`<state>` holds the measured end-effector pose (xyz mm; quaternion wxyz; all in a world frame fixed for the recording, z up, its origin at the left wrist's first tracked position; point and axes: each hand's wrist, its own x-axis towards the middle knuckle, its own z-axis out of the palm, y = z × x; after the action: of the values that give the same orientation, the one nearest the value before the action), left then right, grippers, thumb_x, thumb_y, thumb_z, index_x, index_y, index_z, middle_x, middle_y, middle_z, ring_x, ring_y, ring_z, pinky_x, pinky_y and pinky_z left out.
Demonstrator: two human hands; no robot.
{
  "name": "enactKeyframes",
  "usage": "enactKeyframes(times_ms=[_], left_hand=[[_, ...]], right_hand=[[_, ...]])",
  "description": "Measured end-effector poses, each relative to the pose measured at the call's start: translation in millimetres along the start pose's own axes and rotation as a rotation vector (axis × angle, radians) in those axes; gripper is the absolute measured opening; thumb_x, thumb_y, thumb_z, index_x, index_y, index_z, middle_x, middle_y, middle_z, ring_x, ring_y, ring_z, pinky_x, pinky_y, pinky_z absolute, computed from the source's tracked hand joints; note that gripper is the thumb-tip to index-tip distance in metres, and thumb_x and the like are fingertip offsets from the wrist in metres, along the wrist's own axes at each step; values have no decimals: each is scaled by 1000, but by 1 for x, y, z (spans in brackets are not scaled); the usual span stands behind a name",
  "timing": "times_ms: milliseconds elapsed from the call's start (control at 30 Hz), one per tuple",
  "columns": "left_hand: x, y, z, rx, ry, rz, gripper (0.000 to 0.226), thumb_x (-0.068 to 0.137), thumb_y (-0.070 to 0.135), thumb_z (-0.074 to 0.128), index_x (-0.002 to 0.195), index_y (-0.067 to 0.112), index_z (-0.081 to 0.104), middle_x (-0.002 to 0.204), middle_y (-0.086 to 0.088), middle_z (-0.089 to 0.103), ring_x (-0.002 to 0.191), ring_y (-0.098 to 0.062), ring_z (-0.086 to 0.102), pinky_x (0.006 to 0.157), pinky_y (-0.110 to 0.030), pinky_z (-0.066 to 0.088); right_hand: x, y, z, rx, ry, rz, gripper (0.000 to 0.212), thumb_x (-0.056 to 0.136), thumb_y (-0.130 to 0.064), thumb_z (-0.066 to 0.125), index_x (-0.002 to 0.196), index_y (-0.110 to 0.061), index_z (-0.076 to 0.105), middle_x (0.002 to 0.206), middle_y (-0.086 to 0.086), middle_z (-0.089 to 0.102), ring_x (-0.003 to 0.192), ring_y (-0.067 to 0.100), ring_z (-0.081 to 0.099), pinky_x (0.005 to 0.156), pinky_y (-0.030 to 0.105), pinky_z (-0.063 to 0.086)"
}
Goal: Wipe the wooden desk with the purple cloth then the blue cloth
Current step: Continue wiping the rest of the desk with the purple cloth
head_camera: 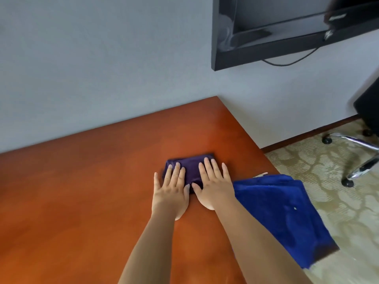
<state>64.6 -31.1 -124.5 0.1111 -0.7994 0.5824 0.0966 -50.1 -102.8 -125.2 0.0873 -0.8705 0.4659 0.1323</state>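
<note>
- Both your hands sit flat on the purple cloth (191,169), folded into a small pad on the wooden desk (82,191), towards the desk's right side and short of the back edge.
- Left hand (171,187): fingers straight and spread, pressing down on the pad's left half, gripping nothing.
- Right hand (213,184): same, fingers straight on the right half, heel of the palm on bare wood just behind the pad.
- Handling, my read: the purple cloth is light, soft and limp. No stiffness, so it'll bunch or unfold if you push from one corner only. Flat palm pressure across the middle is the right hold; there's no need to pinch it.
- The desk looks glossy, so expect the pad to slide easily. Keep your weight on it or your hands may skid off.
- The blue cloth (274,212) lies just beside your right wrist and hangs over the desk's right edge. It looks plush and heavier, and a nudge could drag it onto the carpet (328,181).
- Room: wide open wood to the left and towards you. Less at the back, where the desk meets the wall (102,68).
- The right edge is near. Sweep left first; strokes to the right run into the blue cloth.
- The TV (287,27) on the wall and the chair base (359,152) on the floor sit well apart from your stroke path.
</note>
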Motion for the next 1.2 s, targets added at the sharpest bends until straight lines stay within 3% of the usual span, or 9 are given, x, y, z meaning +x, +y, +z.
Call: enactKeyframes(times_ms=[300, 400, 467, 600, 667, 733, 867, 967, 1200], left_hand=[[-98, -18, 26, -188, -13, -76, 53, 102, 37, 5, 150, 23, -15, 157, 7, -23, 143, -10, -24, 118, -44, -12], [-96, -18, 25, -277, 63, -96, 73, 86, 45, -17, 152, 24, 6, 160, 12, -6, 145, -5, -15, 118, -37, -11], [-86, -21, 28, -266, 98, -101, 87, 74, 43, -27, 153, 21, 3, 159, 12, -7, 144, -4, -15, 118, -34, -11], [-59, -35, 33, -237, 112, -90, 65, 96, 35, -12, 148, 13, 20, 156, -1, 21, 142, -11, 18, 115, -37, 11], [-38, -48, 30, -158, 124, -42, 65, 87, 36, -22, 148, 16, -9, 156, 2, -14, 144, -11, -9, 118, -37, -3], [-19, -62, 19, -162, 75, -45, 57, 87, 39, -21, 139, 18, -31, 144, 6, -38, 137, -9, -30, 117, -39, -14], [31, -90, 6, -146, 82, -34, 52, 101, 35, 2, 139, 20, -31, 146, 7, -37, 140, -9, -29, 118, -43, -12], [73, -110, -3, -124, 102, -11, 54, 102, 35, 4, 145, 21, -24, 153, 7, -30, 141, -8, -27, 118, -44, -12], [186, -144, -29, -142, 127, 16, 54, 102, 35, 6, 151, 21, -12, 158, 7, -19, 144, -8, -19, 118, -45, -10]], right_hand=[[-81, -43, 14, 97, 112, -173, 62, 102, -37, 24, 152, -7, 5, 160, 12, 0, 147, 24, -5, 117, 38, -11], [-68, -45, 9, 202, 253, -160, 50, 102, -30, 26, 147, -7, 26, 156, 10, 22, 146, 21, 10, 118, 32, -5], [-52, -46, 11, 213, 235, -192, 55, 102, -33, 20, 150, -6, 20, 158, 9, 15, 147, 19, 7, 117, 29, -4], [-22, -49, 24, 80, 189, -190, 67, 95, -44, 17, 142, -2, 39, 150, 10, 38, 139, 21, 35, 119, 34, 11], [-1, -53, 22, 93, 216, -185, 63, 94, -42, 25, 136, -2, 48, 143, 11, 47, 134, 22, 44, 114, 35, 20], [21, -58, 13, 76, 214, -180, 66, 94, -43, 18, 141, -3, 41, 148, 10, 40, 139, 21, 36, 118, 34, 18], [73, -72, -6, 74, 248, -214, 80, 84, -48, -11, 151, -8, 6, 160, 5, 3, 148, 16, -2, 116, 30, -8], [116, -77, -17, 62, 305, -205, 85, 79, -48, -16, 152, -9, 3, 160, 4, 0, 147, 15, -6, 117, 30, -9], [224, -78, -51, 26, 331, -138, 62, 101, -42, 16, 152, -9, 5, 161, 4, 5, 147, 15, -1, 119, 31, -3]])
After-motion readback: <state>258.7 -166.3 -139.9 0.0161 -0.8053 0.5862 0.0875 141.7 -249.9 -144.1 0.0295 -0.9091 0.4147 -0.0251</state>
